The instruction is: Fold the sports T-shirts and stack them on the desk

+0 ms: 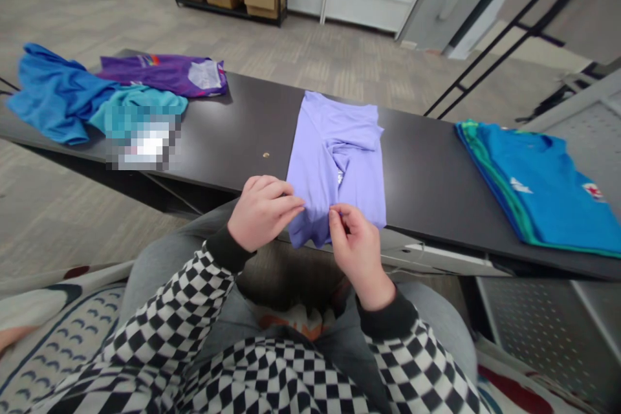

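A lavender shirt [313, 162], partly folded, lies in front of me on the dark table, its sides turned inward and its near end hanging slightly past the edge. At its near left side, my left hand [262, 210] is closed, fingertips pinching the cloth. My right hand [356, 246] pinches the near part of the same shirt between thumb and fingers, close to the middle. A small bit of white print shows in the gap between the folds.
A black table [242, 123] runs across. On its left lie a blue garment [61, 94], a teal garment [145, 103], a purple shirt [160, 74] and a pixelated item [148, 145]. A stack of folded blue and green shirts [557, 187] sits right.
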The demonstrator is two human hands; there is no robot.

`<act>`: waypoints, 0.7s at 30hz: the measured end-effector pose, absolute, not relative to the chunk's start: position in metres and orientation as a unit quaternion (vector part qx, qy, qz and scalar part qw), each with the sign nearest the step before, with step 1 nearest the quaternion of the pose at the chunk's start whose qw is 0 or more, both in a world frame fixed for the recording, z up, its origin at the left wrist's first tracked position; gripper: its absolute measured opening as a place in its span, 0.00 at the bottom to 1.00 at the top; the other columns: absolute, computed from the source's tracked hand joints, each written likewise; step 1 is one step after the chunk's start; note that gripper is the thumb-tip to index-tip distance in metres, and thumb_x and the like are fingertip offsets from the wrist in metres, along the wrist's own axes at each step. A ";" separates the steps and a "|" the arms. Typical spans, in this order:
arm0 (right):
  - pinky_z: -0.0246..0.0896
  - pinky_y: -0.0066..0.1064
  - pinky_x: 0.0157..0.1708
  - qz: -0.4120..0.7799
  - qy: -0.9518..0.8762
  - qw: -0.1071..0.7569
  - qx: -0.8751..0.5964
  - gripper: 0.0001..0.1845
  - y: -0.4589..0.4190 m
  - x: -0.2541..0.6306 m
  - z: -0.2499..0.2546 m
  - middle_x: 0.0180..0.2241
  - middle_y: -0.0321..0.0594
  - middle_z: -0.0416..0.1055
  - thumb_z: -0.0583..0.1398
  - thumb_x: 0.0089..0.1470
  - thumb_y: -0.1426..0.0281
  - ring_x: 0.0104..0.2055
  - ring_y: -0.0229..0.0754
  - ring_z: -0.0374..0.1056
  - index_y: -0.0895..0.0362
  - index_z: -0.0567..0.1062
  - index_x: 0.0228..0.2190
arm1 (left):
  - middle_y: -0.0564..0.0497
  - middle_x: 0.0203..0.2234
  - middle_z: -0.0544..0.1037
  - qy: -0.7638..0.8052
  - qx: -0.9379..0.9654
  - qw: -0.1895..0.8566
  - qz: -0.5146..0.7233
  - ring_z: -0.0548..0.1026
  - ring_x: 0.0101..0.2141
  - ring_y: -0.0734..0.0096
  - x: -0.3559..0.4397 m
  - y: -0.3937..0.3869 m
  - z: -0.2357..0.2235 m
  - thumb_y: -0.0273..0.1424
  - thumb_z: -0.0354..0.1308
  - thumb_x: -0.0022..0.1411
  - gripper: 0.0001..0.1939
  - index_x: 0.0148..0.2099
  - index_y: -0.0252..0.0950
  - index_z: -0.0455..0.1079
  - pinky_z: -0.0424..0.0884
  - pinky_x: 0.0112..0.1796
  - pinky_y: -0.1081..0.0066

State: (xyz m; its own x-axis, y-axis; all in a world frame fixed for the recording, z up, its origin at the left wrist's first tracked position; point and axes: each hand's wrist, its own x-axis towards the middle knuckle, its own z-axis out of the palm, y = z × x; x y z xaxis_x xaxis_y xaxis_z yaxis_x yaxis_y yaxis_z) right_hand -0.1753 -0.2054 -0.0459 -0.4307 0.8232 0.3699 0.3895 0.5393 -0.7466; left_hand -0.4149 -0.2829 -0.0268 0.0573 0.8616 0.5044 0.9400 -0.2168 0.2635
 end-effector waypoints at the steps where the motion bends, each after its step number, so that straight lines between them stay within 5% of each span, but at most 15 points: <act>1: 0.73 0.35 0.37 0.290 -0.795 0.372 -0.382 0.13 -0.205 -0.175 -0.047 0.31 0.38 0.82 0.60 0.76 0.61 0.30 0.44 0.77 0.53 0.82 0.47 | 0.48 0.45 0.87 -0.623 -0.722 0.066 -0.295 0.79 0.48 0.52 -0.415 -0.283 -0.028 0.38 0.64 0.77 0.08 0.48 0.52 0.86 0.69 0.53 0.47; 21: 0.70 0.37 0.40 0.278 -0.797 0.395 -0.363 0.12 -0.206 -0.174 -0.051 0.38 0.42 0.82 0.55 0.78 0.62 0.37 0.47 0.79 0.53 0.76 0.47 | 0.48 0.47 0.88 -0.614 -0.721 0.016 -0.321 0.81 0.50 0.56 -0.429 -0.289 -0.021 0.35 0.60 0.80 0.11 0.47 0.43 0.84 0.72 0.55 0.52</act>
